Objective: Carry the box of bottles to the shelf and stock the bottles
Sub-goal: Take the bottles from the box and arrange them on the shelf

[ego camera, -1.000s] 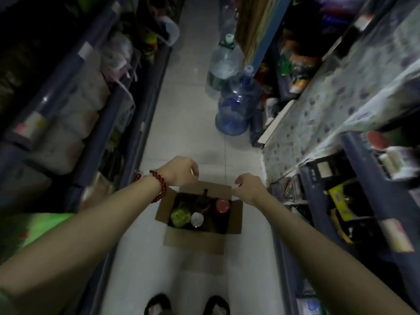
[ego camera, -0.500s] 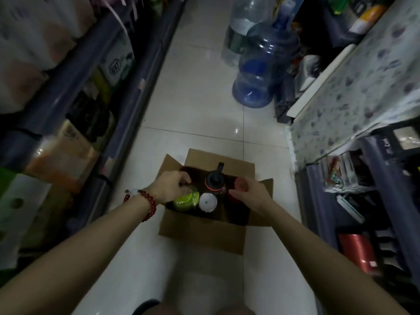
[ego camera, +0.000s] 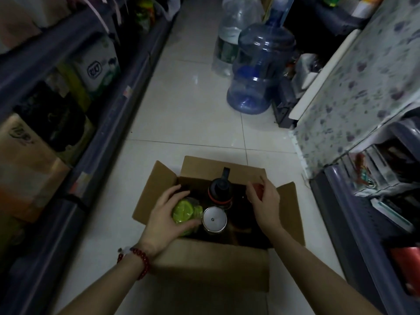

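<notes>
Here the upright bottles' caps face up: left hand (ego camera: 164,220) grips the green-capped bottle (ego camera: 184,211), right hand (ego camera: 264,204) the red-capped bottle (ego camera: 258,189).

The cardboard box (ego camera: 211,267) sits on the floor with its flaps open. Inside it, four bottles stand upright: a green-capped bottle (ego camera: 184,211) at its left side, a silver-lidded bottle (ego camera: 214,220) beside that, a black-capped bottle (ego camera: 221,189) toward its far wall, a red-capped bottle (ego camera: 258,190) at its right.
</notes>
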A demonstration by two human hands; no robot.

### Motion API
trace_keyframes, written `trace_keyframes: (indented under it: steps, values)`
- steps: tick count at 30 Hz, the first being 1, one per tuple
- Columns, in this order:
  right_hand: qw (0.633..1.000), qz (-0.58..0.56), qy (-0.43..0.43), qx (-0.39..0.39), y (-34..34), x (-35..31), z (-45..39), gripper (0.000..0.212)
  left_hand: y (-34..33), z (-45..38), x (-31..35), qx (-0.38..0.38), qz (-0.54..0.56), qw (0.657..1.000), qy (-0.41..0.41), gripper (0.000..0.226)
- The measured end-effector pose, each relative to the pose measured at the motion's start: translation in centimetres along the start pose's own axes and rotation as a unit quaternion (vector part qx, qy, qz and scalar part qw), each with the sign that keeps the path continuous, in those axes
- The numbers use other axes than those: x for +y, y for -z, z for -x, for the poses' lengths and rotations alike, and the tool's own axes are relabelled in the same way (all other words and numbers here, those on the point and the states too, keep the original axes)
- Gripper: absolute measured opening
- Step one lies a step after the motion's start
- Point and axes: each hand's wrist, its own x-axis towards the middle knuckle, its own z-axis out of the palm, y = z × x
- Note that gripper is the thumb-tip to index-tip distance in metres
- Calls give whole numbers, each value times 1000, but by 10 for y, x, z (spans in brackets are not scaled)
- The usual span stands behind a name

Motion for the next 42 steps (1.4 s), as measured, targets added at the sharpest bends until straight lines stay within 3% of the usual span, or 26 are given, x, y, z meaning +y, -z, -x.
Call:
trace_keyframes:
  steps: [4,8,19,28,34,42]
  values:
    - [999,-25,-21,-12,-9,12,0,70,-8,-2,-6,30,23,999,-11,70]
    - [1000,-12,-19,5,-11,13,1,85,-4,-16,0,-6,11,1000,-17,78]
    - [998,-7,-57,33,-13,14,-2,96,-2,-43,9,-47,-21,998,18,84]
    - [997,-17,-60,43,5,-7,-4,89,16,-47,27,21,-12,995,95,69]
    - [999,-10,-43,24,68,-85,8,82,65,-50,112,-32,-64,995,70,77]
    - [999,-21,-48,2,197,-247,34,82,179,-63,307,-96,-63,993,35,78]
